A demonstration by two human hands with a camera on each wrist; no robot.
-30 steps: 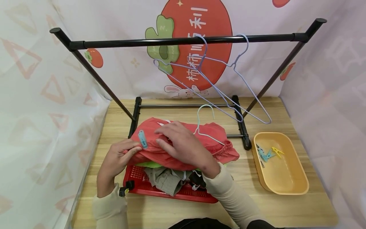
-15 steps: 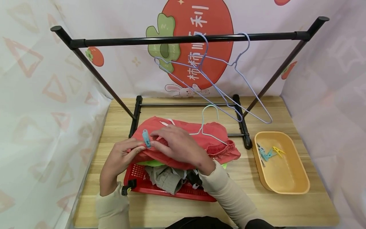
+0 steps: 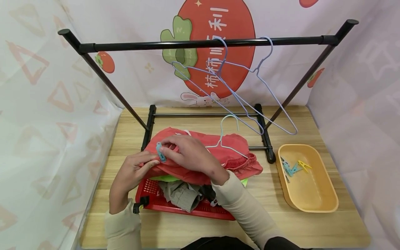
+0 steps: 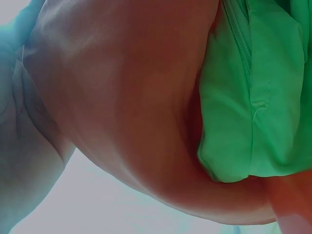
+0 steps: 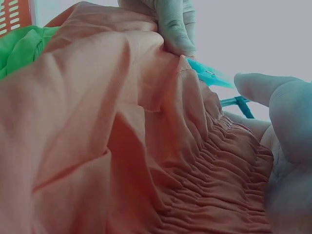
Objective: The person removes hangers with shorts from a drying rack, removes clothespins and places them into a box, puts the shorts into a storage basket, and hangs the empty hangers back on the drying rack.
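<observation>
Red shorts (image 3: pixel 187 175) with a gathered elastic waistband (image 5: pixel 214 180) lie over a red basket (image 3: pixel 206 214). A mint-green hanger (image 3: pixel 231 148) lies in them, its hook sticking out toward the rack. My left hand (image 3: pixel 128 173) pinches the waistband's left end between thumb and fingers. Right beside those fingertips, a blue clothespin (image 3: pixel 162 158) stands on the cloth. My right hand (image 3: pixel 195 156) reaches across the shorts, thumb and index finger at the clothespin's handle end. Bright green clothing (image 4: pixel 258 107) hangs beneath the red fabric in the left wrist view.
Behind the basket stands a black rack (image 3: pixel 187 44) with two purple hangers (image 3: pixel 240 99) on its bar. A yellow tub (image 3: pixel 307 191) at the right holds several clothespins (image 3: pixel 293 169). Grey clothing (image 3: pixel 181 196) pokes out of the basket.
My right hand has moved left and its thumb and index finger have come onto the clothespin. The left hand keeps its pinch; the hanger's hook has shifted slightly right.
</observation>
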